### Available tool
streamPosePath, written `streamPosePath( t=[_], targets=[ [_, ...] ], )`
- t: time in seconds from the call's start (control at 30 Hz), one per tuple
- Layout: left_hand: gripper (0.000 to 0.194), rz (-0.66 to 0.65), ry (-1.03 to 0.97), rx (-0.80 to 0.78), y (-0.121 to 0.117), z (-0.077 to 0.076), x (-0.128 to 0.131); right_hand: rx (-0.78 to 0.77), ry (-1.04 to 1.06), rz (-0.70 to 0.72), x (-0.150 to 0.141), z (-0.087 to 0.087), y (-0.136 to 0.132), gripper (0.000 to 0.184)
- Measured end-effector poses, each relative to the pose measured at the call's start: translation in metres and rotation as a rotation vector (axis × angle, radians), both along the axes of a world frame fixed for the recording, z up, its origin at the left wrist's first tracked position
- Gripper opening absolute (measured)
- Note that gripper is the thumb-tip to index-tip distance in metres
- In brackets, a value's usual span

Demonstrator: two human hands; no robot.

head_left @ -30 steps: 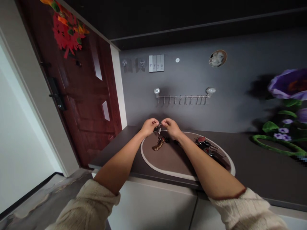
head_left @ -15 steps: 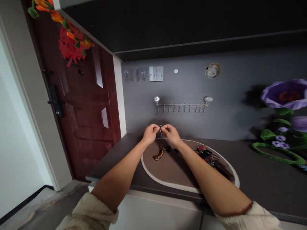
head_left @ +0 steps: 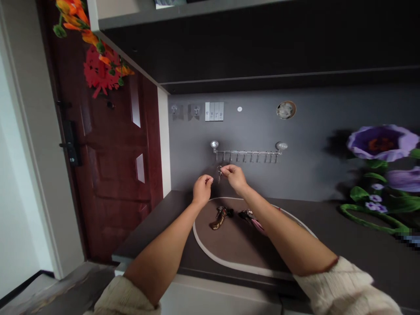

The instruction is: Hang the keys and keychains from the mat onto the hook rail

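Observation:
My right hand [head_left: 233, 176] is raised toward the wall and pinches a small key ring with a key [head_left: 219, 171] hanging from it. It sits just under the left end of a chrome hook rail [head_left: 246, 152] on the grey wall. My left hand [head_left: 202, 189] hovers a little lower and to the left, fingers curled in a loose pinch with nothing visible in them. Below both hands lies an oval brown mat [head_left: 229, 238] on the dark counter [head_left: 151, 229]. A brown key fob [head_left: 218, 217] rests on the mat.
More keys [head_left: 250, 215] lie on the mat beside my right forearm. A red door [head_left: 108, 153] with a black handle stands at left. Light switches [head_left: 214, 111] and two small hooks [head_left: 184, 111] are on the wall. Purple artificial flowers [head_left: 382, 144] stand at right.
Both hands held the key ring together over the mat before. My left hand has let go, and my right hand has lifted the ring up toward the hook rail.

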State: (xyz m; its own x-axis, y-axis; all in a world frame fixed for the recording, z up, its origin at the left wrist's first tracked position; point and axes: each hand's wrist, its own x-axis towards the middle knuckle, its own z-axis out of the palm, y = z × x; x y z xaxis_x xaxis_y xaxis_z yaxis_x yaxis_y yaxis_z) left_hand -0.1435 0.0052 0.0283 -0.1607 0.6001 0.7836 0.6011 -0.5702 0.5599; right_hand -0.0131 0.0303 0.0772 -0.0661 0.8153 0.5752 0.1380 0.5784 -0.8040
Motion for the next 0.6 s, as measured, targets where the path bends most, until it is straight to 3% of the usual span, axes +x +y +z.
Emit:
streamPosePath(
  t=[0.2, 0.6],
  targets=[
    [0.017, 0.036, 0.003, 0.002, 0.000, 0.001, -0.001, -0.160, 0.192, 0.077, -0.013, 0.017, 0.004, 0.011],
    [0.016, 0.083, 0.009, -0.021, 0.003, 0.000, -0.004, -0.357, 0.388, -0.013, -0.040, 0.028, 0.026, 0.013]
  ],
)
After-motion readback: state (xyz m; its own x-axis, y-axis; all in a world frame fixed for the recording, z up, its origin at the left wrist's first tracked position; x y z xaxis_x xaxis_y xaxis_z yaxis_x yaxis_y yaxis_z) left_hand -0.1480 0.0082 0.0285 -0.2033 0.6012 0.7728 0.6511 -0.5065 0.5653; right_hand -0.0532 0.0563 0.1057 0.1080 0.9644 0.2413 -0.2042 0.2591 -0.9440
